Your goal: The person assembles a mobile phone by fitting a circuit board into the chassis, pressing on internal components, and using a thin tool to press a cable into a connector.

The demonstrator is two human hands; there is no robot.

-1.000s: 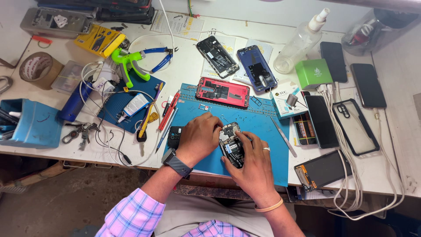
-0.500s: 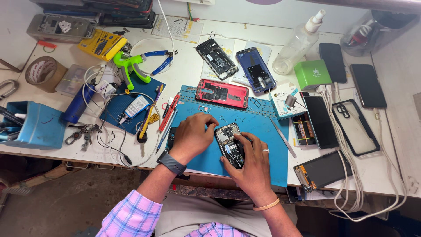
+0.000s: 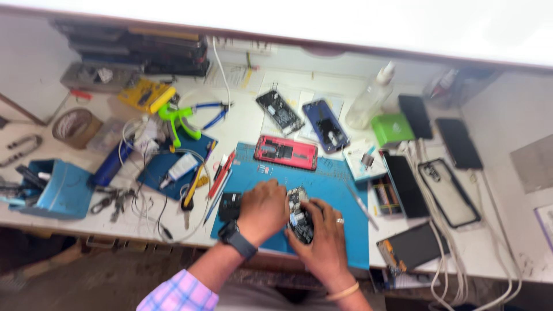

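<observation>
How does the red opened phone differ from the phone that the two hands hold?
The red opened phone lies flat and untouched at the far edge of the blue mat; the held phone sits between the left hand and right hand. The red one shows whole; the held one is partly covered and looks dark. Both seem opened.
</observation>
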